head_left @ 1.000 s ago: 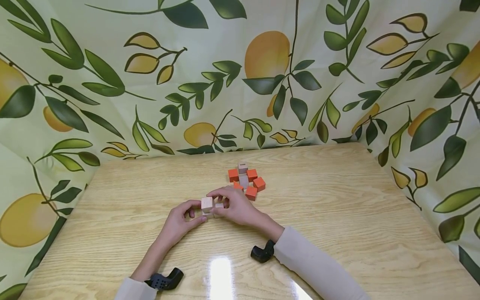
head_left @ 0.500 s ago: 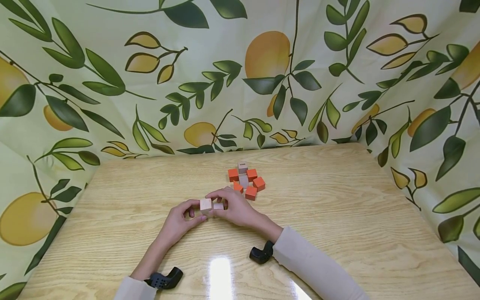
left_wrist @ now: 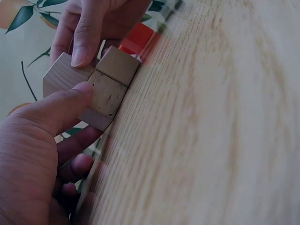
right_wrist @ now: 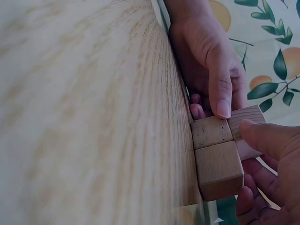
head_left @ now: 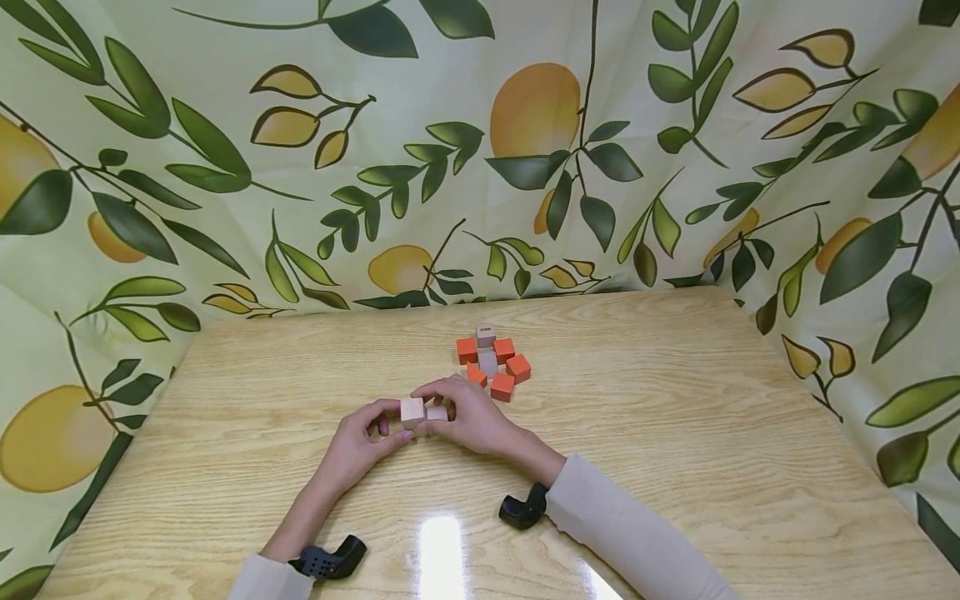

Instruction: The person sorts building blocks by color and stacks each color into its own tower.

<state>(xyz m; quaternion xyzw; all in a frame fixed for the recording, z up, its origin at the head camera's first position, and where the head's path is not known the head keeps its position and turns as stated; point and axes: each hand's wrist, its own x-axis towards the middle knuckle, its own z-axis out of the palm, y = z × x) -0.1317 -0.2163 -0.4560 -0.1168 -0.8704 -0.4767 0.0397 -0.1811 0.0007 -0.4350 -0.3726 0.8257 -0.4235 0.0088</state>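
The worktop [head_left: 675, 400] bears orange blocks [head_left: 502, 387] and grey blocks [head_left: 487, 362] near its far edge; farther from it, two tan blocks [right_wrist: 218, 165] touch.

No readable text or labels.

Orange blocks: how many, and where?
5, around a pale block: back-left block, back-right block, right block, front-right block, front-left block. The right hand may hide more.

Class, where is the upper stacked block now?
In the head view, the upper block is left of centre, atop the speckled block, between the left hand and right hand.
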